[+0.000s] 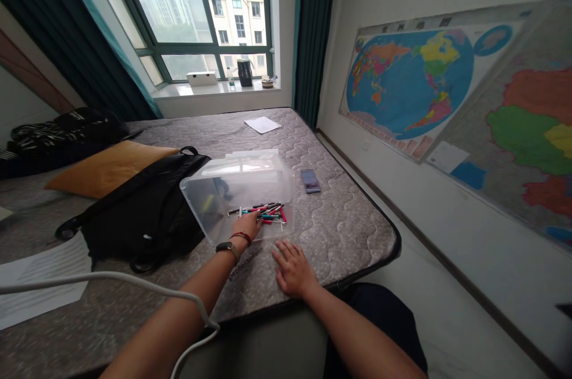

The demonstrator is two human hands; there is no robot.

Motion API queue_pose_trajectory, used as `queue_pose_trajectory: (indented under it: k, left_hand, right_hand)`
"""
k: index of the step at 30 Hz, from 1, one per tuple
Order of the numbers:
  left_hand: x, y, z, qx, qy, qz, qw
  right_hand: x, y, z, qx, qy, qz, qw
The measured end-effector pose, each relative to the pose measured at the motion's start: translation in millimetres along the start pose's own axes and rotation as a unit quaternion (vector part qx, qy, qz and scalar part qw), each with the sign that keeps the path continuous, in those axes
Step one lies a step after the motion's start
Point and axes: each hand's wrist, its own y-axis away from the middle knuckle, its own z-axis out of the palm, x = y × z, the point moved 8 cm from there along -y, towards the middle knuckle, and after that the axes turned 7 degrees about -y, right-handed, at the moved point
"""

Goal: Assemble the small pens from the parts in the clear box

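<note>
My left hand [246,225] reaches into a clear plastic box [214,170], which seems to lie on its side on the mattress. Its fingers are curled and drawn together at a loose pile of pens [270,212], red, black, teal and white. What they grip among the pens is hidden. A watch and a red cord circle that wrist. Just in front of the box, my right hand [292,269] rests palm down on the mattress [353,236], fingers stretched out and holding nothing. To the right of the box lies a small grey-blue flat case [310,181].
A black bag [143,212] lies left of the box, against an orange cushion [111,167]. Printed paper [44,283] is at the left, under a white cable [134,283] that crosses my left forearm. A white sheet [262,124] lies toward the window.
</note>
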Motion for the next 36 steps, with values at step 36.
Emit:
queue_pose_trajectory:
  k: [36]
  left_hand:
    - [4.3, -35.1, 23.2, -0.008, 0.102, -0.029, 0.994]
  right_hand:
    - [-1.0, 2.5, -12.3, 0.004, -0.037, 0.007, 0.999]
